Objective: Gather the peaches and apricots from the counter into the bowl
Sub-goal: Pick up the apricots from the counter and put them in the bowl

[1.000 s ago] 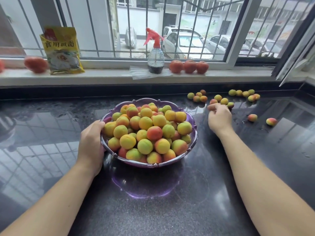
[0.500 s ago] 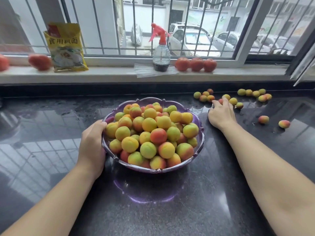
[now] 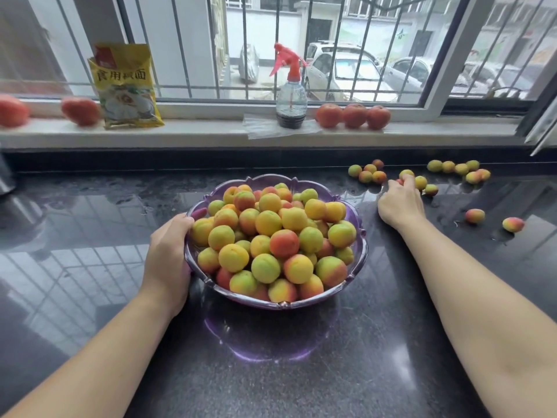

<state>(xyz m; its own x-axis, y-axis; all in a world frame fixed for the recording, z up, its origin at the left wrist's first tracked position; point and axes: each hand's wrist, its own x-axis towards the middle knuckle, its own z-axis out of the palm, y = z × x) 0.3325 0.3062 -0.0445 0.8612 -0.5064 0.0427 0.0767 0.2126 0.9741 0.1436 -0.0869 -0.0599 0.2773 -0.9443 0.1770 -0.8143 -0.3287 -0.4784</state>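
Two hands: left hand (image 3: 168, 260) grips the purple bowl (image 3: 280, 303) rim; right hand (image 3: 399, 203) curls round small fruit, grasp unclear
Loose fruit (image 3: 474, 215): scattered along the counter's (image 3: 90, 224) far right edge, beyond the right fingertips
Nearer hand: right

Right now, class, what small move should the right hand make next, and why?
Probably close the right hand on the fruit under its fingertips and carry it to the bowl. The fingers already touch that cluster, the left hand steadies the rim, and loose fruit still lies on the counter.
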